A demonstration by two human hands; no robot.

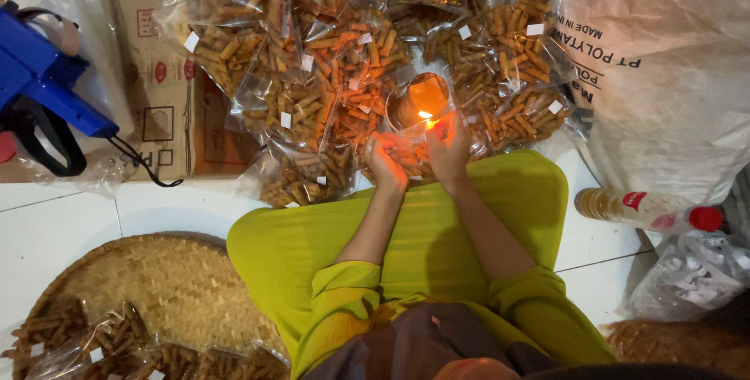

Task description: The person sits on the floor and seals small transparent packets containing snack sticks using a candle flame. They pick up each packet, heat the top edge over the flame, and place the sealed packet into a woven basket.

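My left hand (384, 163) and my right hand (449, 148) hold a clear plastic packet of stick snacks (412, 153) between them. The packet's top edge is right at a small flame (426, 119) that burns in a round metal tin (416, 100) just beyond my hands. Both hands pinch the bag's edge, fingers closed on it. My arms reach out over my lap in bright green cloth (406, 231).
A heap of sealed snack packets (328, 60) lies behind the flame. A woven bamboo tray (172, 286) with more packets sits lower left, a blue handheld tool (39, 83) on cardboard at left. A large white sack (664, 60) and a bottle (648, 210) lie right.
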